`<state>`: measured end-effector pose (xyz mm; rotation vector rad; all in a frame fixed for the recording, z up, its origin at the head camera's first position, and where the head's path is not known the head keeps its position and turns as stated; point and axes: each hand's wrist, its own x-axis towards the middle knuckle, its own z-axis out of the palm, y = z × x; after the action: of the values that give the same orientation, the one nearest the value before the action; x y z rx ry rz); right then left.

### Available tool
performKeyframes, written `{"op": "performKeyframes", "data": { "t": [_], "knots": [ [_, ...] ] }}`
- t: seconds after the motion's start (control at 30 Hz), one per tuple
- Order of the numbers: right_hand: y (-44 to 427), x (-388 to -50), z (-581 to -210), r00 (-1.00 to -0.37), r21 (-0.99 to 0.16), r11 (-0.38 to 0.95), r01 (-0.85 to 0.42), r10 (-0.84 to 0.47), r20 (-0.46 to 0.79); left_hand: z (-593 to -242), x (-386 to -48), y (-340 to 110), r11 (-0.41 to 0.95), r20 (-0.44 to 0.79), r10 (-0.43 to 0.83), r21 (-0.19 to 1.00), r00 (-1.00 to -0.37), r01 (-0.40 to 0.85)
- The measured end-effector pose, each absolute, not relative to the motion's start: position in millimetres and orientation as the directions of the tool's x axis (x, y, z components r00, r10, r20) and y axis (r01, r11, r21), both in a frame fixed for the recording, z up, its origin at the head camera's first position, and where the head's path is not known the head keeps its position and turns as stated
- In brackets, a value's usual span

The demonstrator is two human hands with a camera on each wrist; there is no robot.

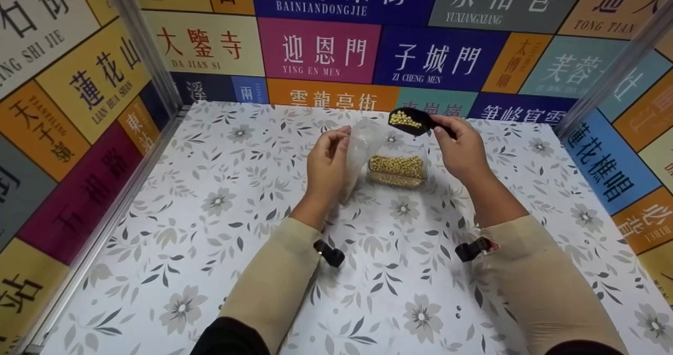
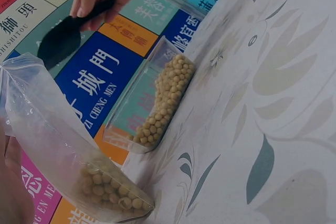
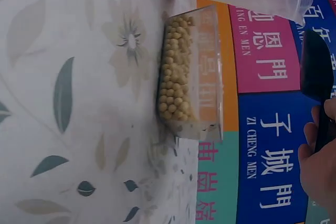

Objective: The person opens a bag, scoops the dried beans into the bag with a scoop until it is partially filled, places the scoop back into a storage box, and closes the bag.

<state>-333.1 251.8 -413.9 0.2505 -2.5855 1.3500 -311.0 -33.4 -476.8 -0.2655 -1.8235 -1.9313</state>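
My right hand (image 1: 462, 147) grips the handle of a black scoop (image 1: 424, 129), whose bowl carries a load of yellow soybeans (image 1: 404, 119). The scoop is raised above a clear rectangular container (image 2: 126, 114) partly filled with soybeans (image 3: 175, 72). Left of the container, my left hand (image 1: 327, 163) holds a translucent plastic zip bag (image 1: 363, 142) by its upper part. Soybeans (image 2: 107, 190) lie in the bottom of the bag, as the left wrist view shows. In the head view the scoop is just right of the bag's top, apart from it.
A white tablecloth (image 1: 221, 271) with grey flowers and leaves covers the table. Panels (image 1: 320, 50) with coloured blocks of lettering stand behind the table and on both sides. Metal frame posts (image 1: 152, 44) rise at the corners.
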Motion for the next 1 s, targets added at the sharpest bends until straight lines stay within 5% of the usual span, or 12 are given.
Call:
{"op": "performKeyframes", "data": {
  "t": [0.33,0.67,1.0],
  "knots": [
    [232.8,-316.3,-379.3,-0.926,-0.666,0.656,-0.355,-0.146,0.349,-477.5,-312.6,-33.6,0.019,0.45,-0.204,0.89,-0.869,0.456],
    [215.7,-308.3,-376.7,-0.76,-0.344,0.746,-0.57,-0.32,0.565,-475.1,-311.6,-32.6,-0.005,0.455,-0.212,0.884,-0.865,0.467],
    [212.7,-305.9,-373.1,-0.709,-0.303,0.731,-0.611,-0.335,0.62,-478.5,-313.1,-33.7,0.0,0.471,-0.198,0.877,-0.859,0.481]
  ]
}}
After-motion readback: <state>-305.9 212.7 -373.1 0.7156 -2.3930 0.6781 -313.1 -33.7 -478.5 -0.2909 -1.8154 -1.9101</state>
